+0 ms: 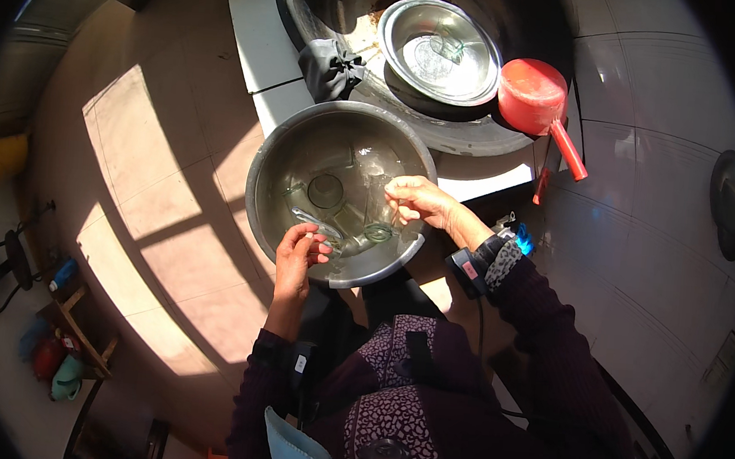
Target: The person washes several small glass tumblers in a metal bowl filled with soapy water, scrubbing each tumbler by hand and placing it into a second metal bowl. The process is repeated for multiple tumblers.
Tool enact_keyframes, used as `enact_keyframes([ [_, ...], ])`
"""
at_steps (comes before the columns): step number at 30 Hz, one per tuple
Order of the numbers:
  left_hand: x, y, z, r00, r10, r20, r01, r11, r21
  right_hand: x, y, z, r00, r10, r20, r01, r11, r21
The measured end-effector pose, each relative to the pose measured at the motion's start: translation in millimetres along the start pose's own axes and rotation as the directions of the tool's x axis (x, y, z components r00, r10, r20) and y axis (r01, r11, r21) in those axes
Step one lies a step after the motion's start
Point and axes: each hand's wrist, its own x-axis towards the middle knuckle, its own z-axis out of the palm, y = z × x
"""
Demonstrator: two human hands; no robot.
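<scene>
A large metal basin [343, 124] holds water and several clear glass vessels. My right hand [418, 201] is over the basin's right side, its fingers pinched on the upper end of a clear glass [380, 208] whose greenish rounded end [378, 232] points down towards me. At the near left side, my left hand [301, 253] has its fingers curled beside a light, narrow object [317, 223], perhaps a brush or a glass rim; whether it grips this cannot be told. Between the hands, a round glass [325, 191] stands in the water.
Beyond the basin, a smaller metal bowl [389, 30] with a glass piece inside sits in a large dark wok [478, 135]. A red plastic dipper [533, 97] rests at the wok's right edge, and a dark cloth bundle [329, 70] at its left. White tiles [280, 103] border the wok.
</scene>
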Motion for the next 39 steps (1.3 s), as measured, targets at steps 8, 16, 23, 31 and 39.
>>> enact_keyframes([
  [8, 2.5, 0.8, 1.3, 0.999, -0.034, -0.006, 0.034, 0.998, 0.060, -5.2, 31.0, 14.5, 0.877, -0.169, 0.450, -0.093, 0.858, 0.504],
  [16, 7.8, 5.1, 12.7, 0.998, -0.060, -0.030, 0.063, 0.992, 0.110, -22.7, 15.3, 9.6, 0.968, -0.055, 0.246, 0.030, 0.994, 0.107],
  [23, 8.6, 3.5, 18.0, 0.997, -0.039, -0.071, 0.047, 0.992, 0.120, -39.6, -77.6, -44.8, 0.851, -0.526, -0.011, 0.525, 0.850, -0.037],
  [31, -1.9, -6.6, 23.2, 0.993, 0.001, -0.121, 0.008, 0.997, 0.077, 67.6, -127.4, -159.7, 0.451, -0.611, -0.651, 0.381, 0.791, -0.478],
  [39, -8.6, -10.8, 23.3, 0.984, 0.006, -0.178, 0.008, 0.997, 0.076, 137.3, -125.0, -223.4, 0.687, -0.282, -0.669, 0.457, 0.884, 0.096],
])
